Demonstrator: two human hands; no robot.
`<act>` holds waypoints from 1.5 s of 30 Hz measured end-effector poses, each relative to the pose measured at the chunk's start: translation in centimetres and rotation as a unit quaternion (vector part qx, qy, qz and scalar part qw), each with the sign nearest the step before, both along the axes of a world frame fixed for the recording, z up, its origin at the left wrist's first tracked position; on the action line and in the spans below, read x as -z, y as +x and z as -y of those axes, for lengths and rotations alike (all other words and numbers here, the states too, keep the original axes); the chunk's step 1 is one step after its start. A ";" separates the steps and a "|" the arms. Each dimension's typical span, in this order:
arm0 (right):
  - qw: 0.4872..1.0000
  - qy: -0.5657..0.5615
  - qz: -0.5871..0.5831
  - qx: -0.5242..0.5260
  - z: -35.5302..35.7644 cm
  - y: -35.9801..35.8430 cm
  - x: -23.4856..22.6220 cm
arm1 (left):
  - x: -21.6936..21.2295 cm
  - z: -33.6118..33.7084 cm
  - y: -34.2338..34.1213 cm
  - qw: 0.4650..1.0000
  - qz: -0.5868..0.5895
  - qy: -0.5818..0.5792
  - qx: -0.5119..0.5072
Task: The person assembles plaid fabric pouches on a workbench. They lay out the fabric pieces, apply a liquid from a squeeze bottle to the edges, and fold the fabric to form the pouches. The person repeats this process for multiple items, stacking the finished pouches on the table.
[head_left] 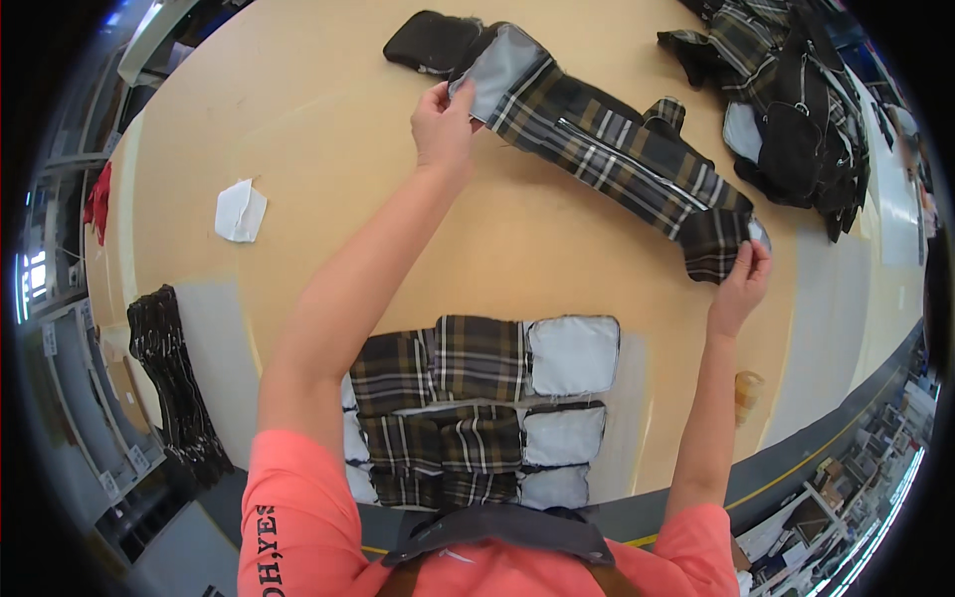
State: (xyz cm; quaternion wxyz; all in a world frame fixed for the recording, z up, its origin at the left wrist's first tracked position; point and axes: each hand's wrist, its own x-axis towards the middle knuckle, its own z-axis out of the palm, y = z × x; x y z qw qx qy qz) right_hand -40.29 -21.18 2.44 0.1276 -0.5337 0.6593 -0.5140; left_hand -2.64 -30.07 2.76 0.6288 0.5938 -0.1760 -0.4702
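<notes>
A long plaid fabric panel [607, 149] in black, brown and white is stretched between my hands, slanting down to the right. A zipper runs along its middle, and its left end shows grey lining. My left hand [444, 127] pinches the edge by that grey end. At the lower right end, my right hand [739, 287] grips a corner beside a small pale patch. A black padded piece [430, 42] sticks out beyond the panel's upper left end. Nearer to me, several plaid pieces with pale grey ends [479, 363] lie in overlapping rows.
Plaid and black sewn pieces with zippers [796, 119] are heaped at the far right. A white scrap [240, 211] lies on the tan table [328, 229] at left. Dark strips [171, 378] hang over the left edge. A roll of tape [748, 394] sits right of my right forearm.
</notes>
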 end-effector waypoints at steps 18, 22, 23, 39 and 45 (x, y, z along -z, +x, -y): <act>0.953 0.162 -0.040 -0.252 -6.6 15.3 -1.7 | -0.6 -28.7 16.8 0.827 0.532 0.166 -0.073; 0.903 0.068 -0.249 -0.343 -9.3 16.6 -2.6 | -0.8 -27.4 12.9 0.791 0.606 0.065 0.058; 0.884 0.065 -0.291 -0.361 -9.7 17.4 -2.9 | -0.6 -26.7 11.3 0.772 0.630 0.061 0.061; 0.901 0.229 0.317 -0.190 -5.8 16.7 -5.0 | -3.2 -24.9 11.5 0.882 0.462 0.087 -0.009; 0.861 0.277 0.088 -0.417 -7.1 23.3 0.3 | 0.4 -21.8 4.6 0.883 0.451 0.009 0.128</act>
